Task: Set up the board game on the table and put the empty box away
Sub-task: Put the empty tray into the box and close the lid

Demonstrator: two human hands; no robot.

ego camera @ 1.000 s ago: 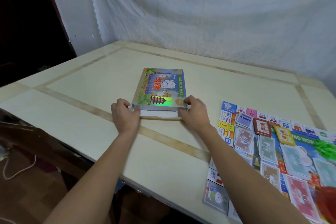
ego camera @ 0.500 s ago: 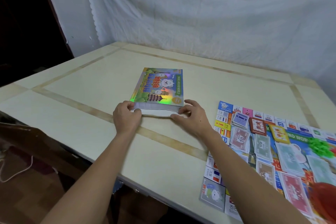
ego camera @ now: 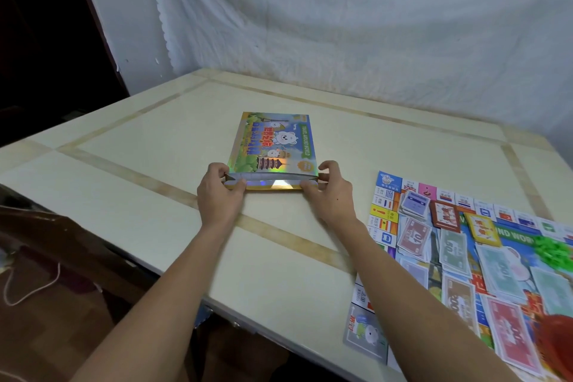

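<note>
The box (ego camera: pixel 273 146) lies flat in the middle of the surface (ego camera: pixel 148 226), well apart from the game board (ego camera: pixel 384 226) off to the right, which already has paper money (ego camera: pixel 415 236), card stacks (ego camera: pixel 415 203) and some green pieces (ego camera: pixel 555 250) spread over it. So the setup looks mostly done, and my guess is this step is shutting the box's near end flap (ego camera: pixel 266 183) before it goes away.

Both hands are at the near corners. The left hand (ego camera: pixel 218 195) pinches the left corner, thumb on the flap and fingers curled behind it. The right hand (ego camera: pixel 330 192) does the same at the right corner, with its grip clamped on the edge.

Tips for doing this well:
- Press both corners evenly so the flap goes in square. One side leading usually crumples thin card.
- Fold the little side tabs in first. I can't tell from here whether they're already tucked.
- Keep the box flat on the surface while pushing, because lifting it lets the opening flex.
- Go gently, since that shiny holographic card looks like it'd crease easily.
</note>
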